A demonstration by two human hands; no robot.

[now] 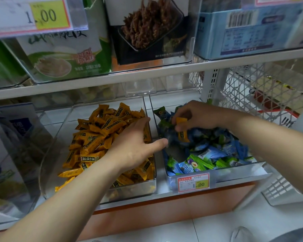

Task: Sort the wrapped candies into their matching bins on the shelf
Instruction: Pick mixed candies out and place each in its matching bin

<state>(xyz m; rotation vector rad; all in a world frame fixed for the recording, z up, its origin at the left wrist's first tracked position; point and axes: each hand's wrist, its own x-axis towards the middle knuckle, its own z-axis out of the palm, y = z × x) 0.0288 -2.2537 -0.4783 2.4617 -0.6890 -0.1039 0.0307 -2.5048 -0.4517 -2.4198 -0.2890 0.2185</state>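
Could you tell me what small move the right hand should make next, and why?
Probably carry the orange candy left into the orange bin: the right hand pinches it over the blue-and-green bin, where it does not match.

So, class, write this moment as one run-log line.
stage: stray candy in hand | right hand: pinches orange candy over blue-green bin | left hand: open over orange bin | sorted: not yet

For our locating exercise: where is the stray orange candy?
Head view, right of centre: the right hand pinches the orange candy over the right bin of blue-and-green candies.
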